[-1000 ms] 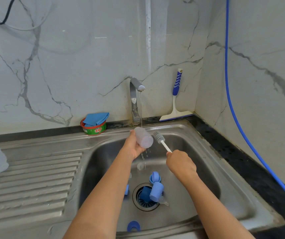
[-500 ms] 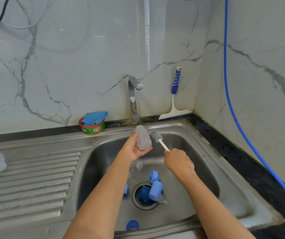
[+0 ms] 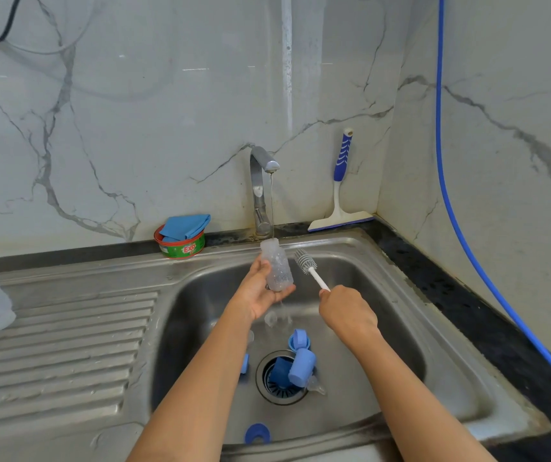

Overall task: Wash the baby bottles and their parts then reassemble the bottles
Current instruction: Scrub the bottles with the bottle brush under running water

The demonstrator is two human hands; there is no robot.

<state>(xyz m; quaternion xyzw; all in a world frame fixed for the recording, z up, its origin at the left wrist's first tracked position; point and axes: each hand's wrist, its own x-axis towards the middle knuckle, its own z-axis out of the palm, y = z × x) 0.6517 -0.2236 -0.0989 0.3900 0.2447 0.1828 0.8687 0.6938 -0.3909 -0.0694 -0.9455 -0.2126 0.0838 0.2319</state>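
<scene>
Step in hand: a rinse, I'd say. The clear plastic baby bottle [image 3: 277,266] stands mouth-up right under the curved chrome tap [image 3: 260,191], catching its thin stream.
Doing it well: keep the bottle's mouth centred under that narrow stream, let it fill part way, then swirl and tip it out into the basin. The wet plastic looks slippery, so a firm hold low down seems wise.
Left hand [image 3: 260,291]: cupped round the bottle's base, fingers curled behind it.
Right hand [image 3: 346,310]: fisted on the handle of the white bottle brush with grey bristles [image 3: 307,265], whose head sits just right of the bottle, outside it.
Bottle's contents: droplets or bubbles on the wall; how full, I cannot tell.
Stainless steel sink [image 3: 384,271]: below the tap, its basin holds a light blue cylindrical cap [image 3: 302,364] over the drain and a blue ring [image 3: 298,340] beside it.
Green round tub [image 3: 182,246]: left of the tap, with a folded blue cloth [image 3: 184,225] in it.
</scene>
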